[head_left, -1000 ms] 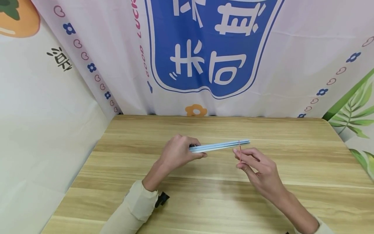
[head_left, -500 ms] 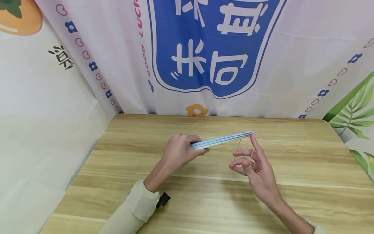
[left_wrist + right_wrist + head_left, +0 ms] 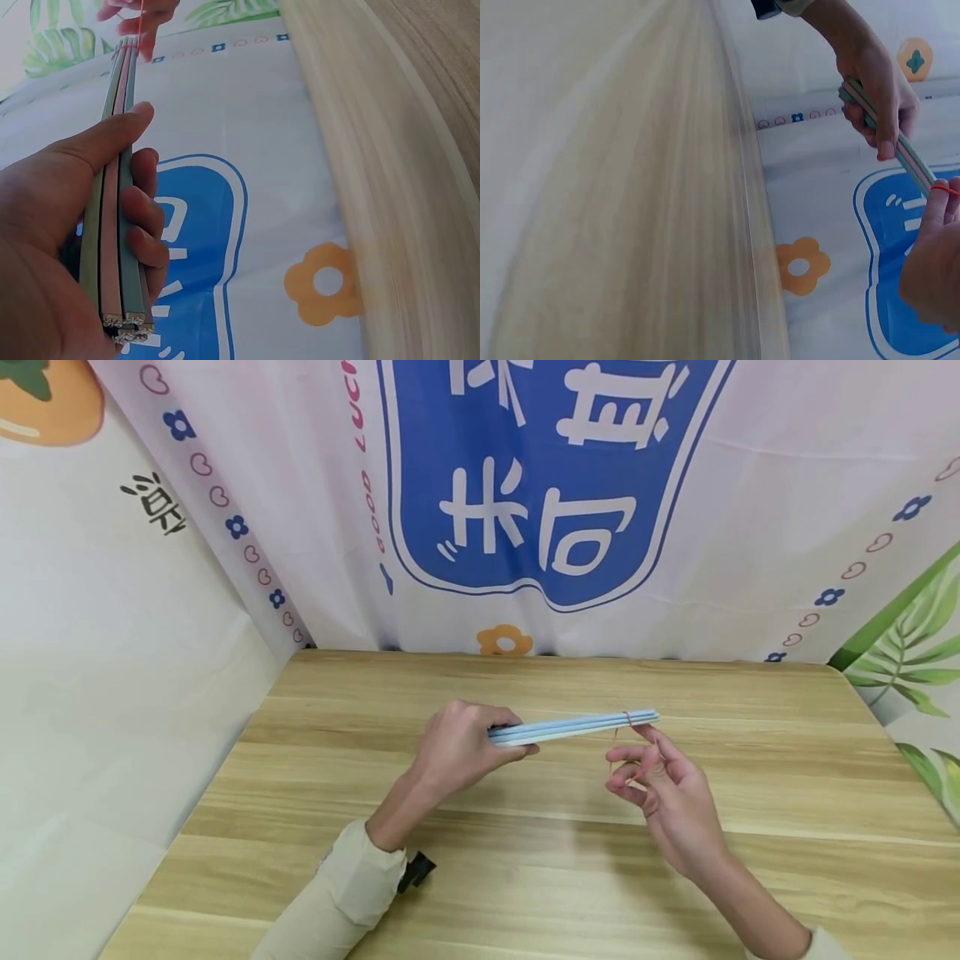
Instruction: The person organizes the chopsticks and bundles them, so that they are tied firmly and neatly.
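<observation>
My left hand (image 3: 457,747) grips one end of a bundle of thin pale blue and pink sticks (image 3: 573,727) and holds it level above the wooden table (image 3: 525,877). The left wrist view shows that hand (image 3: 90,240) with thumb and fingers curled round the sticks (image 3: 112,217). A thin red rubber band (image 3: 627,718) loops round the bundle near its far end. My right hand (image 3: 660,777) is just below that end, its fingers hooked in the band. In the right wrist view the band (image 3: 943,189) crosses a fingertip beside the sticks (image 3: 900,146).
A printed cloth backdrop (image 3: 540,502) hangs behind the table, and a pale cloth wall (image 3: 97,677) closes the left side. A leaf-print panel (image 3: 915,668) stands at the right. A small black device (image 3: 415,870) sits at my left wrist.
My right hand first stretched the band up at the bundle's tip, then dropped back lower. The bundle tilted up and has come level again. The left hand's grip has stayed the same.
</observation>
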`<state>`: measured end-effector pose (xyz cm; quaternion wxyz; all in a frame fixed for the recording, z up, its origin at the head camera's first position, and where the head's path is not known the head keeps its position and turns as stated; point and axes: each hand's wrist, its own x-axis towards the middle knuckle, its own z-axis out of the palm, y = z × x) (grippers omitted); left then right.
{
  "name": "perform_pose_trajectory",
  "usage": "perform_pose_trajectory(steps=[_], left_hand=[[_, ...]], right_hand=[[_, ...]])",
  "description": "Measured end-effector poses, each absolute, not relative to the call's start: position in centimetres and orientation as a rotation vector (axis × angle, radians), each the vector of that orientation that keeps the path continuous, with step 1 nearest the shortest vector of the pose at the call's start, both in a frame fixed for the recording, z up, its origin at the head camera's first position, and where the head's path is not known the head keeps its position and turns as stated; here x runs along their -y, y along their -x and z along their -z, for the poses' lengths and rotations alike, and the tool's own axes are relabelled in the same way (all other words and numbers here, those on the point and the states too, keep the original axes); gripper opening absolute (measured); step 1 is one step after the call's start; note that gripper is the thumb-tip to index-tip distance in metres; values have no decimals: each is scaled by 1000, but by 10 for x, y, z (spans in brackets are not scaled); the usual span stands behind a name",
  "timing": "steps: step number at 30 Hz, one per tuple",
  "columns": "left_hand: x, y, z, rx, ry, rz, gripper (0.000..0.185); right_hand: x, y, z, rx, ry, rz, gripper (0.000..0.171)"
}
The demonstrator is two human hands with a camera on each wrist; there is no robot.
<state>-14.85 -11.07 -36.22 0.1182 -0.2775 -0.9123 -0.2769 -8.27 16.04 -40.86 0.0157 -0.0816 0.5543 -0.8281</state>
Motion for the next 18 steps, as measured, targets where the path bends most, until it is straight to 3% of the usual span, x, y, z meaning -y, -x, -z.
perform_pose_trajectory(steps=[5, 9, 18], left_hand=[[113, 149, 361, 2651, 901, 791, 23], [117, 150, 358, 2642, 983, 774, 23], [120, 151, 353, 2694, 1101, 699, 21]], right_hand=[[-167, 89, 413, -1513, 414, 2683, 41], [-171, 91, 416, -1305, 557, 2740, 42], [-174, 90, 416, -1572, 428, 2659, 33]])
